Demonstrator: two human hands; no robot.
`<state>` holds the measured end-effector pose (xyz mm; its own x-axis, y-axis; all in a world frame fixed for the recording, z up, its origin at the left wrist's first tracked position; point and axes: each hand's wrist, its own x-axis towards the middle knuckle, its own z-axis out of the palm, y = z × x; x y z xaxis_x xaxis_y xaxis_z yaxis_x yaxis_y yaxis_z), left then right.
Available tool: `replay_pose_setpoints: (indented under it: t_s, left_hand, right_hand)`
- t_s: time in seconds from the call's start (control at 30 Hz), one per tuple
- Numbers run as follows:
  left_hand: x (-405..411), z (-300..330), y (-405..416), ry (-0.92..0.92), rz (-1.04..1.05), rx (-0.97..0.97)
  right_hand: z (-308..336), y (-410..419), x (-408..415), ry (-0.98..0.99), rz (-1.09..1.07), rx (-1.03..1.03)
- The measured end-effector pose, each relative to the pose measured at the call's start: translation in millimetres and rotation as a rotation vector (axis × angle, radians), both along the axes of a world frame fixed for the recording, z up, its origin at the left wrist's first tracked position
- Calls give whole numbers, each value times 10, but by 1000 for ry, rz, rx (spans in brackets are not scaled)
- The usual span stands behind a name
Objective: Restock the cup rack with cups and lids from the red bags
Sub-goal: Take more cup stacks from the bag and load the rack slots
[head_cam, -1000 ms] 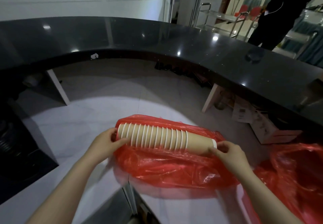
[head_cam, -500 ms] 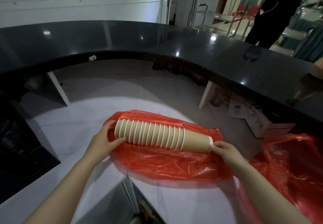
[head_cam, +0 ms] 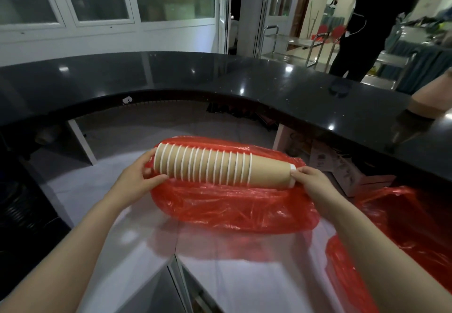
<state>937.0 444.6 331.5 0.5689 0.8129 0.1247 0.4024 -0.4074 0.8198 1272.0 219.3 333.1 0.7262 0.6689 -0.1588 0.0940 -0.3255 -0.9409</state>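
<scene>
Left hand (head_cam: 137, 180) is gripping the rim end of a nested stack of brown paper cups (head_cam: 220, 168); right hand (head_cam: 309, 178) is pinching its narrow base end. Stack is lying level above a red bag (head_cam: 232, 205). Second red bag (head_cam: 391, 239) is sitting to the right. Black counter (head_cam: 220, 78) is curving behind.

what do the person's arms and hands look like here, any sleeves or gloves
Both forearms are bare up to the frame edge, with no sleeves showing. The left hand and right hand wear no gloves, and no rings, watch or wristbands are visible. The fingernails look short and unpainted.
</scene>
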Motion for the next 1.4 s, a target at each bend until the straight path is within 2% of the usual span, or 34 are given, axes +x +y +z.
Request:
replay_pose_setpoints:
  t_s: [0.1, 0.2, 0.23, 0.33, 0.43, 0.6, 0.73, 0.87, 0.97, 1.13, 1.3, 1.4]
  left_hand:
    - [32, 109, 40, 55, -35, -51]
    - [61, 200, 98, 201, 74, 164]
    - [71, 225, 99, 200, 102, 177]
    - [132, 243, 87, 59, 154, 1]
    - [207, 268, 94, -28, 233, -74]
    - [239, 306, 98, -23, 163, -155]
    - [231, 303, 53, -12, 24, -248]
    - [260, 264, -8, -19, -14, -296]
    - [305, 261, -104, -82, 55, -312]
    - [159, 344, -292, -308, 163, -461]
    - [-241, 545, -479, -362, 268, -420]
    - [-485, 705, -641, -466, 359, -413]
  right_hand:
    - [75, 0, 20, 54, -2, 8]
    - [147, -18, 27, 94, 21, 74]
    - [173, -34, 24, 105, 35, 102]
    - [226, -113, 15, 246, 123, 184]
    - [235, -164, 7, 344, 216, 221]
    - [296, -137, -38, 317, 224, 328]
    - [399, -56, -113, 281, 105, 484]
    - [666, 36, -283, 146, 8, 611]
    - [882, 110, -445, 130, 51, 646]
    - [994, 231, -713, 196, 197, 740]
    - [1063, 280, -1062, 177, 235, 783]
    - [1179, 317, -1341, 227, 306, 858]
